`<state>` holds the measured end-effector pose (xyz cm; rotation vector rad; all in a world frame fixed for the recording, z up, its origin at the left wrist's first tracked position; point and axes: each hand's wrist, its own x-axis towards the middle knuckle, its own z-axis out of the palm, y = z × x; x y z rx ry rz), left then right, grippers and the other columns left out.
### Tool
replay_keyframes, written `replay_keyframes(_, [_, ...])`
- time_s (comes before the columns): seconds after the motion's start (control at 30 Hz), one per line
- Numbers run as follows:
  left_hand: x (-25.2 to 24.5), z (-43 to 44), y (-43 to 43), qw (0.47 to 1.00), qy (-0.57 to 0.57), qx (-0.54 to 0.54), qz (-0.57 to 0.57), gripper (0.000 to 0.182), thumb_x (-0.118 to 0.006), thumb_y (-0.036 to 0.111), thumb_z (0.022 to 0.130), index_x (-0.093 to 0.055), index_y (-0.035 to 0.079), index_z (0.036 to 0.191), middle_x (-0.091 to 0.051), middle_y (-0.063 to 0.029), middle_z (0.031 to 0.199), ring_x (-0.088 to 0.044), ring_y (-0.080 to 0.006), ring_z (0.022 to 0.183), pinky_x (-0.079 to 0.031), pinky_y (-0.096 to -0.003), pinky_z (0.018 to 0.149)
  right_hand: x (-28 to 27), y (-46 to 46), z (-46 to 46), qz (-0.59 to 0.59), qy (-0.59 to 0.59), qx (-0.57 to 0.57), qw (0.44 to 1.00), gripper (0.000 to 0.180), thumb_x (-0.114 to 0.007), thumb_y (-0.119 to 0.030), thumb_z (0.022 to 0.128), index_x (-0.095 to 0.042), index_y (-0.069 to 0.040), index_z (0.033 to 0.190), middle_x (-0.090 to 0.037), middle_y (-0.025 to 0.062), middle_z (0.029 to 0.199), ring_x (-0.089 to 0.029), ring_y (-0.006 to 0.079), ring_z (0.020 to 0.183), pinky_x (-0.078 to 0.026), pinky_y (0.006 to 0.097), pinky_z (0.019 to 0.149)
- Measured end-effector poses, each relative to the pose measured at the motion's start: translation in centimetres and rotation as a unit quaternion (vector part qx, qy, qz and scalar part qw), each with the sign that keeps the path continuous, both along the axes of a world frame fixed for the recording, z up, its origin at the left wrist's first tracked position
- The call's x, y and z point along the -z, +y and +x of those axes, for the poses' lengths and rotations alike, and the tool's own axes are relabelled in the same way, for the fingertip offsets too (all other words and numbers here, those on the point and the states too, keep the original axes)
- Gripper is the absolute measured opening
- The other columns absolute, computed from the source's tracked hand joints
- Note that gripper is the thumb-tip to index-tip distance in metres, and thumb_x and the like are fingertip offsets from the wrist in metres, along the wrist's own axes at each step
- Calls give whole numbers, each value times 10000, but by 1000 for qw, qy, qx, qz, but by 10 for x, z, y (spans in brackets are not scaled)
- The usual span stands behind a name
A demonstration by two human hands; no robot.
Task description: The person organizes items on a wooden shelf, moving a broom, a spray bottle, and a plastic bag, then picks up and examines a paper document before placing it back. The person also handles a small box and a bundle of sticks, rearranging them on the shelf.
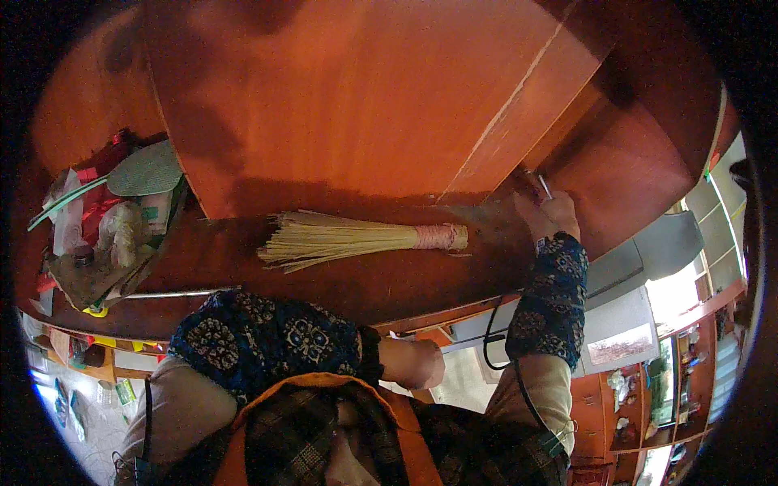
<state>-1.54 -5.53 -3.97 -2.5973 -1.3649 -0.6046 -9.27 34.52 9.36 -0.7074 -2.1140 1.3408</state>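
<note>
A small whisk broom of pale plant stalks (346,240) lies on the dark red-brown wooden tabletop (358,297), its bristles fanned to the left. Pink binding (433,236) wraps its narrow right end. My right hand (550,212) is past that end, beside the wooden side panel, with a slim silvery object (545,186) at its fingers; the shadow hides what it is. In front of my body, at the table's near edge, my left hand (413,363) is curled, its fingers mostly hidden. Both forearms wear blue patterned sleeve covers.
At the left is a pile with a green fly swatter (146,168), plastic bags (121,231) and red packaging (97,206). A thin metal rod (176,294) lies near the front edge. An upright wooden panel (340,103) stands behind the broom. Shelves (662,389) and a grey chair (668,243) are to the right.
</note>
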Motion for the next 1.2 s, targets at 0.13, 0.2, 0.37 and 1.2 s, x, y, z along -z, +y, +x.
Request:
replay_keyframes(0.13, [-5,3,-4,992,91,-62,-62,82,-661,112,725,-676,32,735,-630,-120,703,-600,-291,659,-485,-405,627,-60,-9,26,79,58,-1,995,209,-613,-96,916,-645,-55,1119,-669,81,917,-571,112,730,-450,258,597])
replay_keyframes(0.2, [-1,3,-2,998,35,-45,-28,88,-677,114,715,-684,29,740,-639,-120,711,-605,-291,664,-483,-403,624,-94,-22,47,136,100,-29,985,199,-599,-62,921,-648,-63,1114,-652,45,896,-515,65,695,-391,221,563])
replay_keyframes(0.37, [13,0,13,992,-47,-10,-114,90,-719,108,671,-671,42,632,-623,-143,636,-598,-291,616,-473,-431,570,-140,-119,107,124,239,-141,953,256,-575,-78,949,-628,-71,1200,-591,-2,1030,-509,72,825,-421,204,692])
replay_keyframes(1.2, [-10,18,17,980,38,-4,-196,134,-701,65,639,-742,39,763,-663,-172,710,-617,-326,626,-509,-449,575,-134,-406,57,483,56,-439,755,567,-748,-146,794,-558,-64,1322,-618,154,1255,-579,371,1155,-466,415,1007])
